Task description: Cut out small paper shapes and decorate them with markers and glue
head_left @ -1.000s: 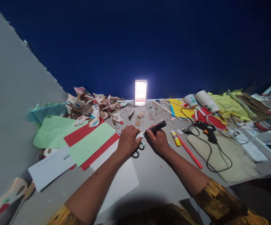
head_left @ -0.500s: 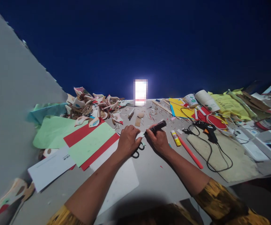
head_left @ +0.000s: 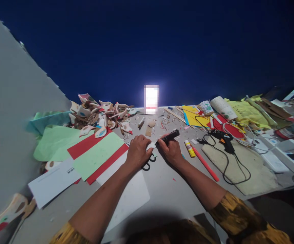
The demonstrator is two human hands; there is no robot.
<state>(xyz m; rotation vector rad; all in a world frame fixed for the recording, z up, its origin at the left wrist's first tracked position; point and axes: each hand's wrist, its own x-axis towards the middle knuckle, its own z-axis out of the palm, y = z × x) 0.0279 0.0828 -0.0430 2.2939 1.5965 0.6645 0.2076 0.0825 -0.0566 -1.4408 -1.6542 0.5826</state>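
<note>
My right hand [head_left: 171, 149] is closed around a black marker [head_left: 171, 136], its tip pointing left at a small white piece of paper [head_left: 151, 146]. The fingers of my left hand [head_left: 138, 151] pinch that piece from the other side. Whether the tip touches the paper I cannot tell. Black-handled scissors [head_left: 147, 166] lie on the table partly under my left hand, their blades mostly hidden. Just right of my right hand lie a yellow glue stick [head_left: 189, 149] and a long red stick [head_left: 206, 164].
Painted bird-shaped cutouts [head_left: 106, 117] are heaped at the back left. Green paper [head_left: 99, 156], red strips and white sheets lie left of my arm. To the right are a glue gun [head_left: 225, 140] with its cable, a beige slab [head_left: 253, 176], paper cups [head_left: 223, 107] and yellow packaging [head_left: 250, 113].
The whole view has shifted slightly. Both hands keep their hold on the marker and the paper piece, with hardly any movement between them.
</note>
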